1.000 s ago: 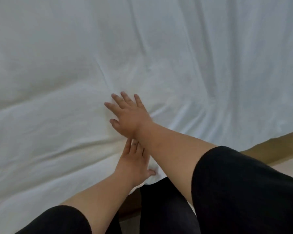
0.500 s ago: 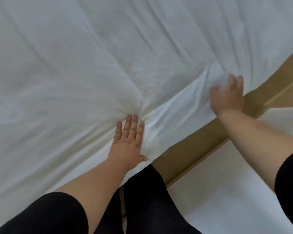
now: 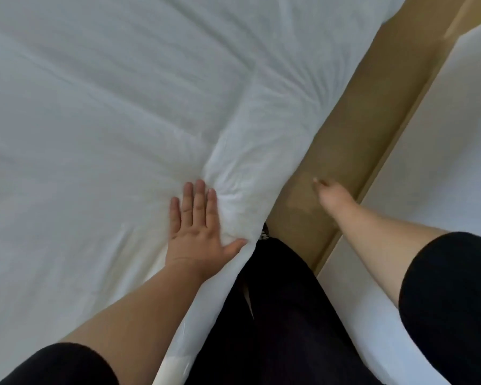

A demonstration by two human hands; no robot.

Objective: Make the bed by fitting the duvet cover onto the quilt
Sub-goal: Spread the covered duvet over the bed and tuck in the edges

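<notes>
White duvet (image 3: 100, 112) covers the bed, its creases bunched near the edge under your left hand (image 3: 197, 232), which presses flat with straight fingers. Your right hand (image 3: 332, 197), blurred, hangs over the tan bed frame (image 3: 353, 140), holding nothing; its fingers' pose is unclear.

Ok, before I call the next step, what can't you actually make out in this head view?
- Right hand: motion-blurred over the tan bed frame, so its fingers and whether it touches anything are unclear.
- Quilt: not separately visible; only the white duvet cover shows, so the fit inside cannot be judged.
- Duvet cover corners and opening: cut off by the picture edges.
- Cover under the left hand: hidden by the flat palm.
</notes>
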